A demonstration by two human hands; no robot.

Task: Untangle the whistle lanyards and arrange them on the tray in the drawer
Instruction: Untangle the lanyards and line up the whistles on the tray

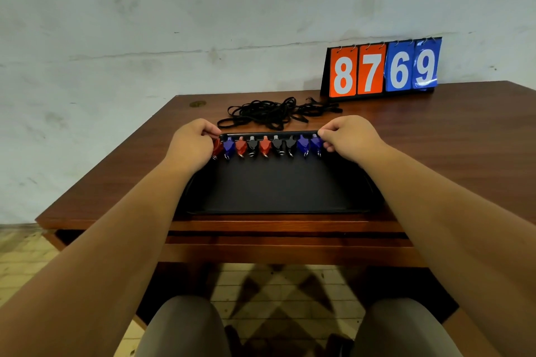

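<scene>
A black tray (278,185) lies on the wooden table, near its front edge. Several whistles (264,146) in red, blue and black stand in a row along the tray's far rim. Behind the tray a tangled heap of black lanyards (272,111) lies on the table. My left hand (193,143) has its fingers curled at the tray's far left corner, touching the leftmost red whistle (217,148). My right hand (346,136) has its fingers curled at the far right corner, against the rightmost blue whistle (316,143). Whether each hand grips the rim or the whistle is unclear.
A flip scoreboard (383,71) reading 8769 stands at the table's back right, against the wall. The table's front edge (284,226) runs just below the tray. My knees (185,327) show under the table above a tiled floor.
</scene>
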